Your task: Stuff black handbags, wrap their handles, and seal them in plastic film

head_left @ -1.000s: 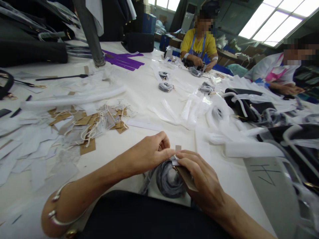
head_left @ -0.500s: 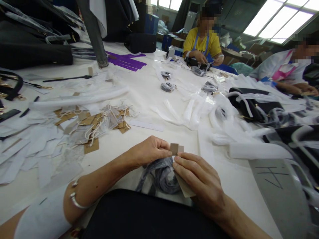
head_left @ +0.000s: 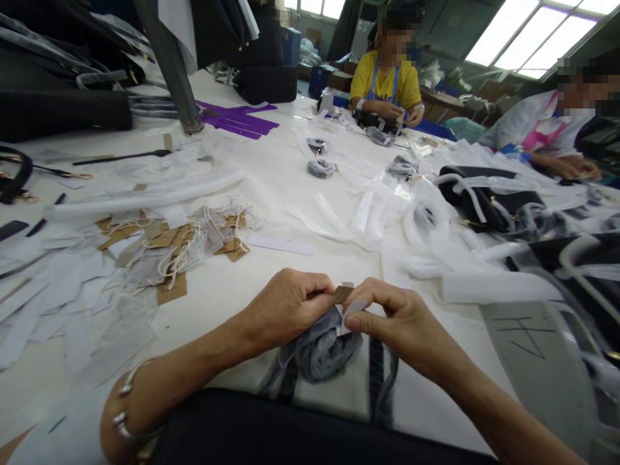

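Just above a black bag (head_left: 271,429) at the bottom edge, a coiled strap (head_left: 322,358) in grey-looking clear wrap lies before me. My left hand (head_left: 293,300) is closed, thumb and forefinger pinching a small brown piece of card (head_left: 343,294) over the top of the coil. My right hand (head_left: 400,313) is closed too, its thumb and forefinger on a white paper strip (head_left: 356,311) that bends down against the coil. The fingertips of both hands nearly meet. Whether the card and the strip are joined I cannot tell.
Brown hang tags (head_left: 172,290) with white strings and loose white paper slips (head_left: 72,278) lie left. Foam wrap (head_left: 498,287), a marked grey board (head_left: 523,349) and wrapped black bags (head_left: 489,194) fill the right. A co-worker in yellow (head_left: 387,87) sits across; another person (head_left: 537,129) sits right.
My right hand has gone from lying flat over a tan card to a pinch on the white strip. That larger card no longer shows under the palm. The brown card has tilted.
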`<state>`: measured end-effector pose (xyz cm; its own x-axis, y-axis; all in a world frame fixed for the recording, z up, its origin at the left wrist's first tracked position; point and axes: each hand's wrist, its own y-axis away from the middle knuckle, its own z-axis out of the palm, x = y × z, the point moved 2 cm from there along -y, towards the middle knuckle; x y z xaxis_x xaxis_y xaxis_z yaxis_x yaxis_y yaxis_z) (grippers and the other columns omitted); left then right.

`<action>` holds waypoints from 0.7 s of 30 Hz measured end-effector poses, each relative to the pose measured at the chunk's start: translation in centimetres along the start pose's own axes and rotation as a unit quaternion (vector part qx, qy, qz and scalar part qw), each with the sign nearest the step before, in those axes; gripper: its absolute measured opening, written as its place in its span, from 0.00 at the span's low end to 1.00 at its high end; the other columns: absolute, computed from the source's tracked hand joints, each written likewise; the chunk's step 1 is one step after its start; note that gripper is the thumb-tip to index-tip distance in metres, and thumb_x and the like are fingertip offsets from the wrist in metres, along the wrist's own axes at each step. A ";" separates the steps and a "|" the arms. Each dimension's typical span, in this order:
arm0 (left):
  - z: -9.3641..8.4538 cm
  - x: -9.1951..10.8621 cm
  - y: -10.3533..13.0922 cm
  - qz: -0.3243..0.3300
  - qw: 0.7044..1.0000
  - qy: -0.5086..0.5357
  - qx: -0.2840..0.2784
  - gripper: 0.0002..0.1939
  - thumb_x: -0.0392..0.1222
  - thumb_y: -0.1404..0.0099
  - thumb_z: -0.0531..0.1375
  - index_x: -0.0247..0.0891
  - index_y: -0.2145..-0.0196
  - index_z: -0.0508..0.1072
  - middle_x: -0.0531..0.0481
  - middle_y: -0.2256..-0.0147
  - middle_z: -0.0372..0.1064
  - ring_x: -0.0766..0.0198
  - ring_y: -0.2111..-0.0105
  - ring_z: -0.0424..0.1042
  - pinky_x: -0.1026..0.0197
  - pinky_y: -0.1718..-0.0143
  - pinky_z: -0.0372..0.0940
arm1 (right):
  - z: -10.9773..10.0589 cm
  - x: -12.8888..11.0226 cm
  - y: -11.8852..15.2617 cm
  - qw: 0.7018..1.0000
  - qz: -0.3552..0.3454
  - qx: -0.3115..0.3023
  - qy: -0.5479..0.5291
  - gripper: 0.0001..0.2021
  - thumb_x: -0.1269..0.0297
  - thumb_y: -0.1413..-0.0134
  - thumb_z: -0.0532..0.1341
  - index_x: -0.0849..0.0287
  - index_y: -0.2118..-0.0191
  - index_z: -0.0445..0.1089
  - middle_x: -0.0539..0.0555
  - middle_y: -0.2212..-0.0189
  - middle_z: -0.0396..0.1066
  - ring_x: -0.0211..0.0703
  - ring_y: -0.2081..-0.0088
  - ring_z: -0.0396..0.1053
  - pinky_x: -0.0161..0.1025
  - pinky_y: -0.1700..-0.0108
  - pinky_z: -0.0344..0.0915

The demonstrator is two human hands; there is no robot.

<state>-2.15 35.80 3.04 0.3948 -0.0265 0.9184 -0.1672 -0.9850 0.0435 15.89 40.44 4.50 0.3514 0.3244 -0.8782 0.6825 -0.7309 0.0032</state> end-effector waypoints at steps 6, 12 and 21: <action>0.3 0.2 0.3 0.075 0.997 0.004 0.003 0.08 0.35 0.36 0.55 0.38 0.69 0.74 0.57 0.73 0.67 0.71 0.73 0.65 0.69 0.69 0.57 | 0.7 2.1 -0.3 0.945 0.197 -0.058 -0.254 0.21 0.63 0.62 0.72 0.58 0.59 0.70 0.49 0.66 0.73 0.39 0.66 0.71 0.34 0.64 0.68; -0.2 0.7 0.3 0.068 0.998 0.008 -0.016 0.06 0.36 0.36 0.55 0.38 0.69 0.70 0.56 0.72 0.66 0.70 0.71 0.65 0.68 0.67 0.59 | 1.3 2.5 -0.5 0.878 0.288 -0.122 -0.361 0.19 0.65 0.67 0.74 0.61 0.67 0.69 0.45 0.77 0.69 0.32 0.77 0.65 0.31 0.72 0.64; -0.3 0.2 0.5 -0.115 0.987 -0.085 -0.076 0.12 0.47 0.42 0.57 0.40 0.62 0.67 0.54 0.69 0.69 0.63 0.71 0.66 0.64 0.71 0.57 | 1.6 2.7 -0.6 0.890 0.276 -0.057 -0.359 0.18 0.59 0.64 0.74 0.60 0.74 0.65 0.45 0.80 0.66 0.31 0.77 0.61 0.29 0.76 0.56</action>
<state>-2.45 35.36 3.42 0.5813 0.1534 0.7991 -0.1838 -0.9320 0.3126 15.38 40.82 1.39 0.1825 -0.5622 -0.8066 0.6075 -0.5805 0.5421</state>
